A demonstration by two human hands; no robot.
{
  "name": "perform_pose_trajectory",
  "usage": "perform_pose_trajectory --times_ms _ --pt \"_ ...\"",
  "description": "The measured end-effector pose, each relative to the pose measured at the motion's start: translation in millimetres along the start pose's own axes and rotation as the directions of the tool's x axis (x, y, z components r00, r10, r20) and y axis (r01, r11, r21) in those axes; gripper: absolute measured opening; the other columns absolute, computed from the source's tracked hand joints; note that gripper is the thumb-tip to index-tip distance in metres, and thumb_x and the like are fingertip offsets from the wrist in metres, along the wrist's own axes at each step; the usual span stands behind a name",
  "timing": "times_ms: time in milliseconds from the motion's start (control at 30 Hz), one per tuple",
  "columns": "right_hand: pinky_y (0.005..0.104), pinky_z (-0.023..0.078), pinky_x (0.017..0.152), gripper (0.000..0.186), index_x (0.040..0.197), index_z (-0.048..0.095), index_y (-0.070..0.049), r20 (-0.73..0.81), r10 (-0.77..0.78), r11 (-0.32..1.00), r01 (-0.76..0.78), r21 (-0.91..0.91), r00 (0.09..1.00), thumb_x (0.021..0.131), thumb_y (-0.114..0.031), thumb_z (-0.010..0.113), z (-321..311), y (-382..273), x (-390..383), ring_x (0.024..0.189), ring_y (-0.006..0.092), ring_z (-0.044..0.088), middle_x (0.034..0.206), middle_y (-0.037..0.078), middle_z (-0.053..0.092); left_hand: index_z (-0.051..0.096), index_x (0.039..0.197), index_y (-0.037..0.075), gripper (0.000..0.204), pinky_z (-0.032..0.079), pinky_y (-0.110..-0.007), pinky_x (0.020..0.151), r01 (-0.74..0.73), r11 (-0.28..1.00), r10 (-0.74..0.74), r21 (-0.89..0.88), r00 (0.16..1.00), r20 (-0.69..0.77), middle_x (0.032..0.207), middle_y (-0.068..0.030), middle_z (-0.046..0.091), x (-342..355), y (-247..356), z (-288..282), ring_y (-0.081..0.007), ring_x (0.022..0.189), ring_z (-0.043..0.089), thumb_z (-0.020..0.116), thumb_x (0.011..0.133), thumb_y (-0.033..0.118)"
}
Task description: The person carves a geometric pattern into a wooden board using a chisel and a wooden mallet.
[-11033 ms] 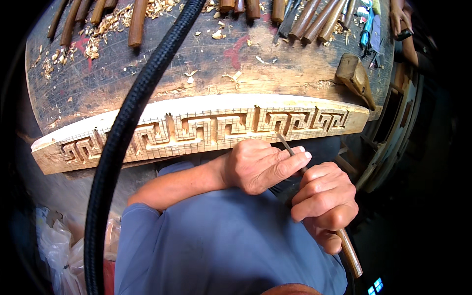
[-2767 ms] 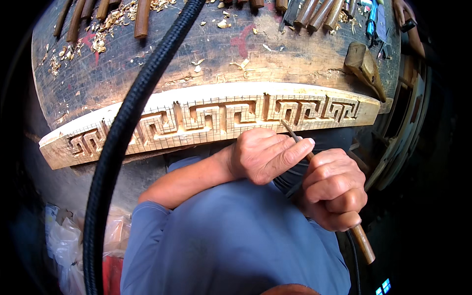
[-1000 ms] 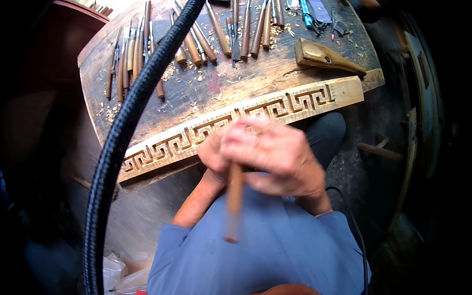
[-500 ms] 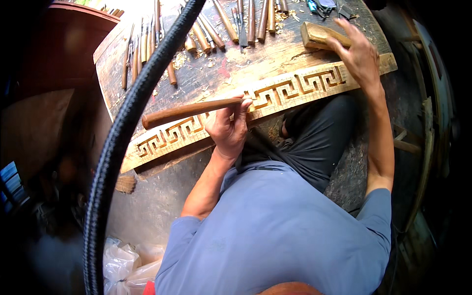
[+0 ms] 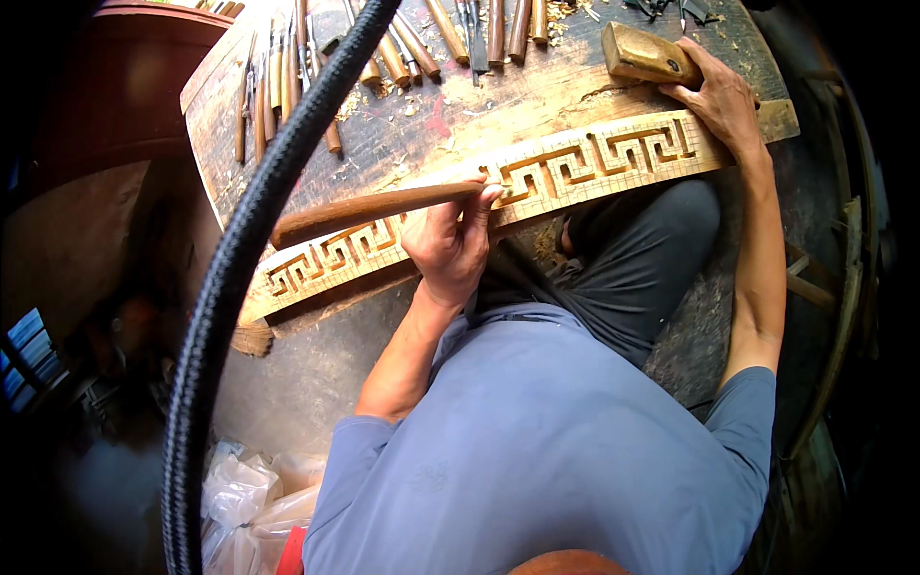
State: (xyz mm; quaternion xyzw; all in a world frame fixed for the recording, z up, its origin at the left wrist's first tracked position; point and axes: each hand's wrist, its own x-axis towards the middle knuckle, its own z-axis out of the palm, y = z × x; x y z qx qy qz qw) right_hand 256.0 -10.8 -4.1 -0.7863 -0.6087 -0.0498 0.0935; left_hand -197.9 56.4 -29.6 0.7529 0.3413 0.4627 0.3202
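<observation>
A long pale board carved with a Greek-key pattern lies along the near edge of the worktable. My left hand is closed in a pinch around a wooden-handled chisel over the board's middle. The chisel's thick handle points left; its blade is mostly hidden by my fingers. At the board's right end, my right hand is wrapped about the near end of a blocky wooden mallet. The mallet's head rests on the table just beyond the board.
Several wooden-handled carving tools lie across the far side of the worktable, among wood shavings. Small dark tools sit at the back right. A thick black braided cable crosses the view at left. A plastic bag lies lower left.
My right hand has come down and closed around the mallet, its fingers previously loose and raised over it. My left hand keeps its hold on the chisel. The view has shifted slightly.
</observation>
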Motion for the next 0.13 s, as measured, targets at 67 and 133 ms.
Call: perform_pose_trajectory --times_ms 67,133 --pt "0.0482 0.061 0.104 0.072 0.152 0.066 -0.016 0.091 0.044 0.997 -0.049 0.055 0.995 0.092 -0.047 0.091 4.4 0.9 7.6 0.125 0.0360 0.078 0.134 0.017 0.081 0.083 0.115 0.002 0.023 0.060 -0.034 0.073 0.002 1.000 -0.002 0.011 1.000 -0.005 0.096 -0.0108 0.084 -1.3 -1.4 -1.5 -0.0216 0.078 0.078 0.093 0.095 0.004" --pt "0.0465 0.062 0.103 0.077 0.151 0.067 -0.016 -0.023 0.089 0.993 -0.087 0.079 0.996 0.088 -0.049 0.096 11.4 0.0 7.5 0.120 0.0359 0.080 0.128 0.020 0.082 0.083 0.115 0.003 0.023 0.060 -0.035 0.073 -0.041 0.998 0.041 0.054 0.999 0.000 0.097 -0.0108 0.084 0.1 -1.5 -3.9 -0.0222 0.078 0.078 0.093 0.095 0.004"
